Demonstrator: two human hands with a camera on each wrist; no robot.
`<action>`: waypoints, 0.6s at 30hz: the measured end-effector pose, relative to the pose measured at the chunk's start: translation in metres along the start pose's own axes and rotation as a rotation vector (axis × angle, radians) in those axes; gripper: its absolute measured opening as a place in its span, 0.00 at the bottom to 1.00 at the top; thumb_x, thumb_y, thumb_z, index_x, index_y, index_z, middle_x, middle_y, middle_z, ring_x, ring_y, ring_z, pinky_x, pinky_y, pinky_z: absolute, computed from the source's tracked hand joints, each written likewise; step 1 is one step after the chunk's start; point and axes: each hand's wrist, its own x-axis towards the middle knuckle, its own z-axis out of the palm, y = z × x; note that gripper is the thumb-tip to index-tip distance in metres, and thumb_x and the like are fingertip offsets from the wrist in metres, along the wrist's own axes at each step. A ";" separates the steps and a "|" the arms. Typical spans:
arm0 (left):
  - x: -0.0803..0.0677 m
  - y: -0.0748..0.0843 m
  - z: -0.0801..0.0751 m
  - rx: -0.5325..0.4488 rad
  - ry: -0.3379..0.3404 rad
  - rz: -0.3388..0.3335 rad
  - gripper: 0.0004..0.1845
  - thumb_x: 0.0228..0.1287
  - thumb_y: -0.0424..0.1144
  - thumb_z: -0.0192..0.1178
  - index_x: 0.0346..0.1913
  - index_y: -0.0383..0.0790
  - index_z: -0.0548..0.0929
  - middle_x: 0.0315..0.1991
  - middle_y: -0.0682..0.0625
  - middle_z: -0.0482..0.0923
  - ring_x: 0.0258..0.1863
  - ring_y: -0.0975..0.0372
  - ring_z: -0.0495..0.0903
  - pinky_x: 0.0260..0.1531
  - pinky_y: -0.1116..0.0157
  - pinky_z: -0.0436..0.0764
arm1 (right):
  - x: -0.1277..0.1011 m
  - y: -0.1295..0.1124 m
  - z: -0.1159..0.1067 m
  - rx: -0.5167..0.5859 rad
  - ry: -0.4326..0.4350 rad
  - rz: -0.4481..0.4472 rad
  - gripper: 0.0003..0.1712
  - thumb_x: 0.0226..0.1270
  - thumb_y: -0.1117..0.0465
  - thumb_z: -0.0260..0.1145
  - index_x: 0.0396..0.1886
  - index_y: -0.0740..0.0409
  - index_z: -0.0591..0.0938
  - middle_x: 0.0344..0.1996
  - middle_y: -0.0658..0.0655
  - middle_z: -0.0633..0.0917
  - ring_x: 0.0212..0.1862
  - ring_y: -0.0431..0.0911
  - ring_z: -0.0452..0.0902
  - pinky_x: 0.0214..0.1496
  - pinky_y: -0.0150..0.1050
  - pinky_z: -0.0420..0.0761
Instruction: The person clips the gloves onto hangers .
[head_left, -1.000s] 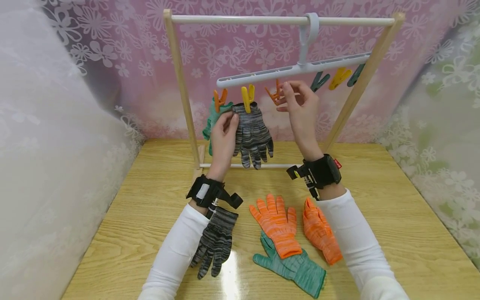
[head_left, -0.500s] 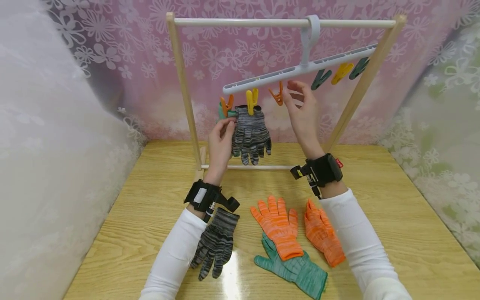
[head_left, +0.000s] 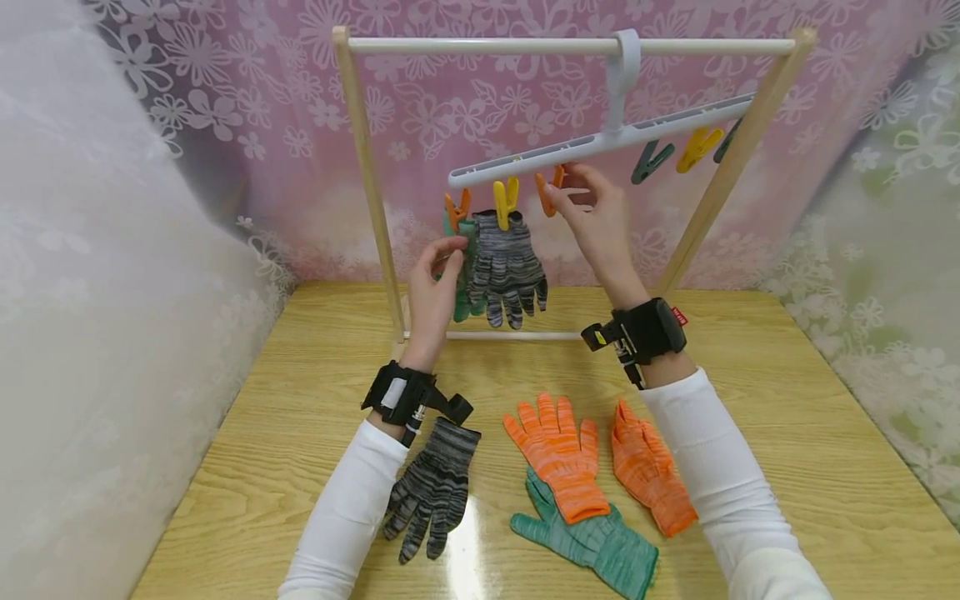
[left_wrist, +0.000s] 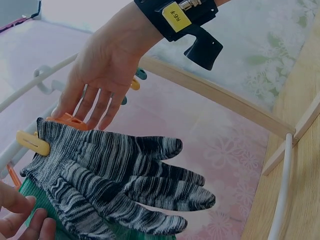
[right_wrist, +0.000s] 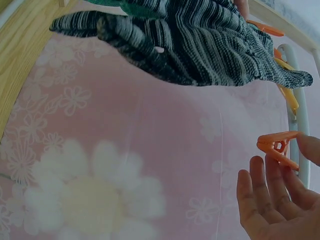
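A grey-and-black striped glove [head_left: 510, 258] hangs by its cuff from a yellow clothespin [head_left: 506, 202] on a tilted white hanger [head_left: 555, 154]. Behind and left of it hangs a green glove [head_left: 465, 304] on an orange clothespin [head_left: 456, 208]. My left hand [head_left: 435, 287] is beside these two gloves, its thumb and fingers slightly apart; in the left wrist view its fingertips [left_wrist: 42, 225] overlap the green cuff, contact unclear. My right hand [head_left: 596, 221] pinches the handles of another orange clothespin [right_wrist: 280, 147], which has no glove in it.
The hanger hooks over the top bar of a wooden rack [head_left: 360, 150]. Dark green [head_left: 651, 162] and yellow [head_left: 699, 150] clothespins hang at its right. On the table [head_left: 300, 417] lie a striped glove [head_left: 435, 492], two orange gloves [head_left: 558, 458] and a green glove [head_left: 607, 546].
My left hand has drawn back from the striped glove's edge, slightly left and down. My right hand let go of the middle orange clothespin, then pinched it again. The hanger swung a little.
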 end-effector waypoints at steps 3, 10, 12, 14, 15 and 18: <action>0.000 -0.001 -0.003 -0.007 0.002 -0.003 0.12 0.79 0.33 0.53 0.55 0.31 0.81 0.57 0.41 0.78 0.55 0.52 0.77 0.57 0.56 0.77 | 0.002 -0.001 0.001 0.000 -0.001 -0.001 0.26 0.69 0.54 0.72 0.65 0.54 0.81 0.53 0.61 0.85 0.47 0.53 0.84 0.49 0.36 0.83; -0.005 0.000 -0.011 -0.004 -0.049 -0.006 0.12 0.79 0.33 0.52 0.55 0.28 0.81 0.55 0.38 0.77 0.53 0.47 0.80 0.56 0.51 0.78 | 0.004 -0.004 0.004 0.002 0.012 -0.018 0.26 0.65 0.53 0.76 0.61 0.53 0.83 0.48 0.61 0.86 0.40 0.52 0.83 0.47 0.32 0.82; -0.007 0.001 -0.016 0.014 -0.081 -0.005 0.12 0.79 0.33 0.53 0.54 0.28 0.81 0.55 0.38 0.78 0.51 0.46 0.81 0.55 0.49 0.79 | 0.004 -0.004 0.005 0.001 0.023 -0.022 0.25 0.65 0.53 0.75 0.60 0.54 0.84 0.48 0.61 0.86 0.40 0.52 0.83 0.47 0.32 0.82; -0.010 0.001 -0.021 0.048 -0.118 -0.002 0.12 0.79 0.34 0.53 0.54 0.29 0.82 0.53 0.38 0.80 0.49 0.47 0.82 0.54 0.47 0.79 | 0.005 -0.004 0.005 -0.003 0.034 -0.019 0.24 0.65 0.53 0.75 0.60 0.54 0.84 0.48 0.61 0.86 0.40 0.52 0.83 0.48 0.32 0.83; -0.012 0.001 -0.024 0.071 -0.139 0.002 0.12 0.79 0.34 0.54 0.53 0.29 0.82 0.52 0.38 0.81 0.48 0.47 0.82 0.52 0.46 0.80 | 0.005 -0.004 0.005 -0.005 0.039 -0.017 0.24 0.66 0.53 0.75 0.59 0.54 0.84 0.48 0.61 0.86 0.40 0.52 0.84 0.48 0.32 0.83; -0.016 -0.001 -0.031 0.152 -0.193 0.016 0.12 0.79 0.35 0.54 0.52 0.31 0.83 0.49 0.38 0.83 0.45 0.48 0.84 0.49 0.46 0.82 | 0.005 -0.004 0.006 -0.008 0.049 -0.017 0.23 0.66 0.53 0.74 0.59 0.54 0.84 0.48 0.60 0.86 0.40 0.51 0.84 0.49 0.32 0.84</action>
